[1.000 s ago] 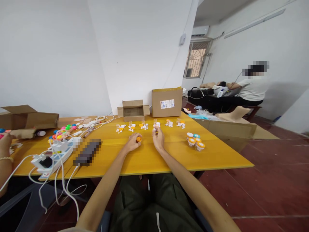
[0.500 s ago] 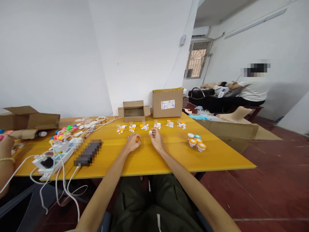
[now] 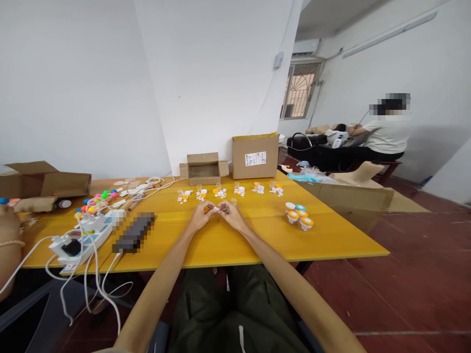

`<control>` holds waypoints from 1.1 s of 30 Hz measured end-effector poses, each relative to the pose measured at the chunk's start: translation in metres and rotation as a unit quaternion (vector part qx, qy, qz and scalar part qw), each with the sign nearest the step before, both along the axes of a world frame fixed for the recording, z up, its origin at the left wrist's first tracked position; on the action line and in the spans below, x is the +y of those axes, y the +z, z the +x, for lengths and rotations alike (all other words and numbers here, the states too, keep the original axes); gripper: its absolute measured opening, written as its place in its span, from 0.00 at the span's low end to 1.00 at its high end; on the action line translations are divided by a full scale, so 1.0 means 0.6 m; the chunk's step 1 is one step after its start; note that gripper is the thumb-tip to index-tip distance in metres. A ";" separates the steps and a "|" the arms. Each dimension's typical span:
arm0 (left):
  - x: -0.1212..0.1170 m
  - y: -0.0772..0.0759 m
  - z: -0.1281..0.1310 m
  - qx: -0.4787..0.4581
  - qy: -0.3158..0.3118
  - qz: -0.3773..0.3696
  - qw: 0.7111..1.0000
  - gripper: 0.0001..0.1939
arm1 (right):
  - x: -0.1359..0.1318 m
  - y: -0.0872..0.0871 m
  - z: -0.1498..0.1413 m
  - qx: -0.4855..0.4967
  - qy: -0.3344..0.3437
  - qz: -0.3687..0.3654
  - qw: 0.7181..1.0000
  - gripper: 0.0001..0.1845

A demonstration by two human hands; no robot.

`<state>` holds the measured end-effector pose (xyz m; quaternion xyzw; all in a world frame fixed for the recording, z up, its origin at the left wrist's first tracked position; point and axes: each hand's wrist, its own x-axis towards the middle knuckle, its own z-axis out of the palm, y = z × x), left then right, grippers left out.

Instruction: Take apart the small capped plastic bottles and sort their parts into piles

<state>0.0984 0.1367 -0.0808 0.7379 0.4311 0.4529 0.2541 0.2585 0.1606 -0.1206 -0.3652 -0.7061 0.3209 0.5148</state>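
Observation:
My left hand (image 3: 200, 216) is closed round a small orange part (image 3: 207, 209), mostly covered by its fingers. The fingertips of my right hand (image 3: 232, 216) pinch a small white piece (image 3: 216, 210), and both hands meet at it above the yellow table. Just behind my right hand stands a small transparent cup (image 3: 234, 201). Farther back lies a row of small piles of white and orange parts (image 3: 240, 190), with transparent cups beside them. To the right sit several small pieces with white, teal and orange round tops (image 3: 293, 214).
A power strip (image 3: 96, 240) with white cables and a blurred phone (image 3: 134, 233) lie on the left. Cardboard boxes (image 3: 255, 157) stand along the wall. At far left is another person's arm (image 3: 9, 240); a seated person (image 3: 386, 132) is at the back right.
My right hand has moved left with the white piece and now meets my left hand. A transparent cup shows where the right hand was. The other person's arm at far left has shifted slightly.

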 end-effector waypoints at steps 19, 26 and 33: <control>0.008 -0.006 -0.005 -0.062 -0.027 -0.057 0.996 0.11 | 0.001 0.008 0.011 -0.066 -0.006 0.016 0.998 0.11; 0.008 -0.005 -0.005 -0.068 -0.033 -0.061 0.995 0.12 | -0.001 0.008 0.013 -0.079 -0.002 0.008 0.997 0.13; 0.005 -0.002 -0.005 -0.069 -0.036 -0.055 0.995 0.12 | -0.002 0.010 0.012 -0.089 0.000 0.003 0.996 0.15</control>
